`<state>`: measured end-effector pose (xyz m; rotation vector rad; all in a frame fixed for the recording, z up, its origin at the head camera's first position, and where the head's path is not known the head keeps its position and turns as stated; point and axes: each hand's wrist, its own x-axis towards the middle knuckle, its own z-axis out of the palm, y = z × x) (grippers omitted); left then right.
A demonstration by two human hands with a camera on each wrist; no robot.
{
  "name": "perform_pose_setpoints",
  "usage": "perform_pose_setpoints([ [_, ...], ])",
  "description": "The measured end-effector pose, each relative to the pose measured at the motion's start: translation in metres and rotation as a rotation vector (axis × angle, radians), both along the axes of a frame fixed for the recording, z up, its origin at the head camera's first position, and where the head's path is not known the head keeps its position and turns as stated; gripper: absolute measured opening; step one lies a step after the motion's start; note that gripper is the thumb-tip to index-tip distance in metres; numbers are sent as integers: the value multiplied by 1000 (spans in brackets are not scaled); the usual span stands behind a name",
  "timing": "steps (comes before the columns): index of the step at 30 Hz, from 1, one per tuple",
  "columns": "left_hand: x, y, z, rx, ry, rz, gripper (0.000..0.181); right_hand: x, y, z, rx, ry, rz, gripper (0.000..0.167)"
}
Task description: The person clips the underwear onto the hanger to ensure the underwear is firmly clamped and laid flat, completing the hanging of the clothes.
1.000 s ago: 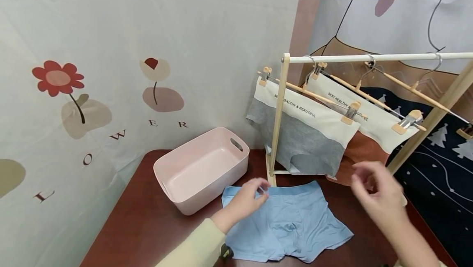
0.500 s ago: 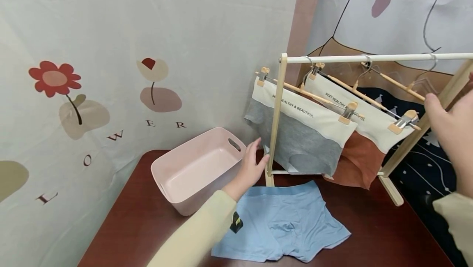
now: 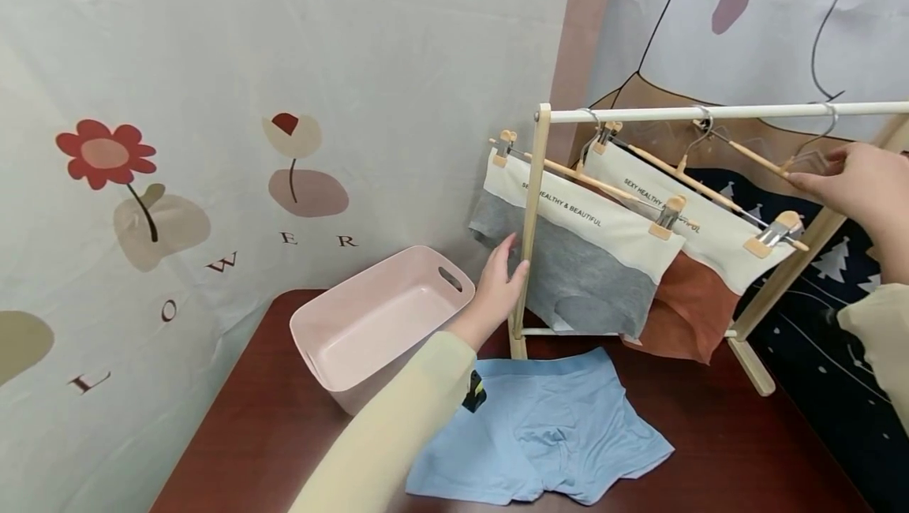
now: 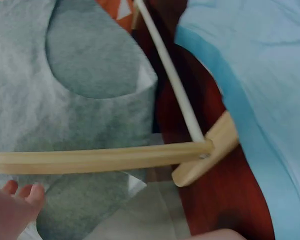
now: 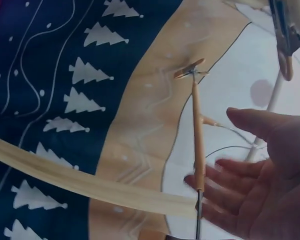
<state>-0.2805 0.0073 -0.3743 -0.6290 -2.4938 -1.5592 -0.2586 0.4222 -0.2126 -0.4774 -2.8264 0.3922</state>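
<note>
In the head view my left hand (image 3: 495, 296) reaches up beside the near post (image 3: 531, 237) of a small wooden clothes rack, fingers extended. The left wrist view shows its fingertips (image 4: 36, 192) close to that post; contact is unclear. At the rack's right end, my right hand (image 3: 862, 181) is at a bare clip hanger (image 3: 756, 158). The right wrist view has the hanger's bar (image 5: 197, 135) between spread thumb and fingers, without a closed grip. Grey-and-cream briefs (image 3: 589, 268) and rust-and-cream briefs (image 3: 699, 304) hang from other clip hangers. Light blue boxer briefs (image 3: 554, 418) lie flat on the table.
A pink plastic basket (image 3: 383, 323) stands left of the rack on the dark red table (image 3: 234, 426). The rack's white rail (image 3: 767, 111) runs above the hangers. Printed cloth (image 3: 398, 87) hangs behind everything.
My right hand has risen from beside the boxer briefs, out to the right, then in to the bare hanger. My left hand has moved from over the boxer briefs up to the rack's near post.
</note>
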Motion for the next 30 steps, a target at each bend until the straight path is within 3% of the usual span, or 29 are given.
perform_pose_setpoints([
  [2,-2,4,3,33,-8,2,51,-3,0,0,-19,3,30,91],
  [5,-5,7,7,53,-20,13,49,1,-9,6,-53,17,85,68],
  [10,-8,12,12,30,-7,53,49,4,-19,10,-80,18,137,60],
  [22,-8,22,19,-7,-32,147,44,-6,-29,10,-117,35,101,45],
  [30,-12,19,17,-42,-8,147,43,-8,-34,11,-110,63,91,39],
])
